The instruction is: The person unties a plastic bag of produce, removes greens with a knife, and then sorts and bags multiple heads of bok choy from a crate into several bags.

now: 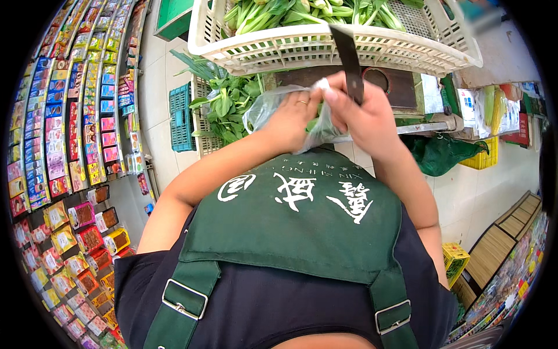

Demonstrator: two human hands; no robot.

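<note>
My right hand [364, 113] grips a dark knife [347, 54], its far end pointing away from me over the crate rim. The thumb and fingers of that hand also meet at the gathered, whitish top of a clear plastic bag [272, 102]. My left hand [296, 118], with a ring on one finger, lies against the bag and holds it from the left. Green leaves show through the bag between my hands; most of its contents are hidden. Just beyond stands a white plastic crate [283, 48] with bok choy [314, 13] inside.
Leafy greens [231, 100] fill a lower crate on the left, beside a teal basket [181, 118]. Packaged snacks [56, 126] line shelves at far left. A dark green mesh bag [440, 152] and a yellow crate [481, 155] are at right. My green apron [287, 218] is close below my hands.
</note>
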